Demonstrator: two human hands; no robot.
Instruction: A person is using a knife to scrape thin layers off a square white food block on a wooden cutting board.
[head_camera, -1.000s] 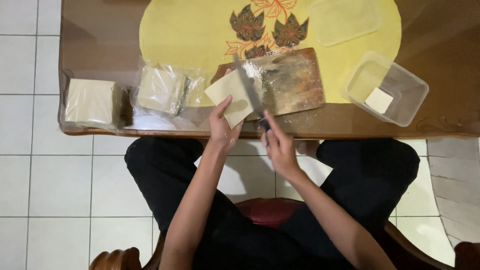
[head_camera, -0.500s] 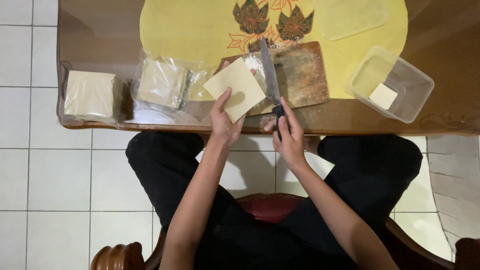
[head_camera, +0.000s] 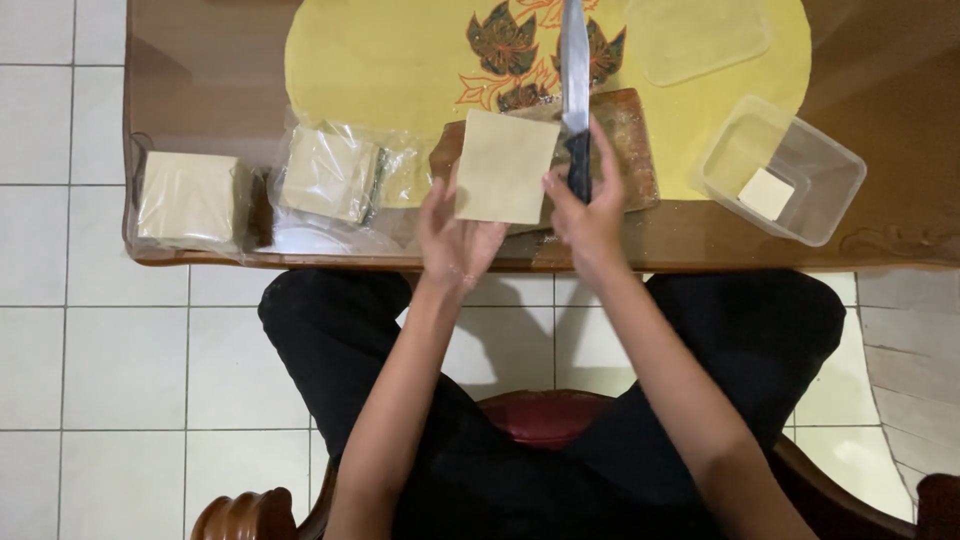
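My left hand (head_camera: 455, 240) holds a pale square sheet of dough (head_camera: 503, 165) by its near edge, lifted over the wooden cutting board (head_camera: 632, 150). My right hand (head_camera: 588, 215) grips the black handle of a knife (head_camera: 575, 70), its long blade pointing away from me along the sheet's right edge. The board lies at the near edge of a brown wooden table (head_camera: 200, 60), partly on a yellow oval mat (head_camera: 390, 60) with a leaf pattern.
An opened plastic bag with a stack of square sheets (head_camera: 330, 172) lies left of the board, and a wrapped stack (head_camera: 190, 198) sits at the table's left end. A clear plastic box (head_camera: 790, 170) holds a small pale square at right; its lid (head_camera: 695, 35) rests behind. White tiled floor below.
The sheet has been turned square and brought over the board. The knife has swung from a slanted position to pointing straight away, beside the sheet's right edge.
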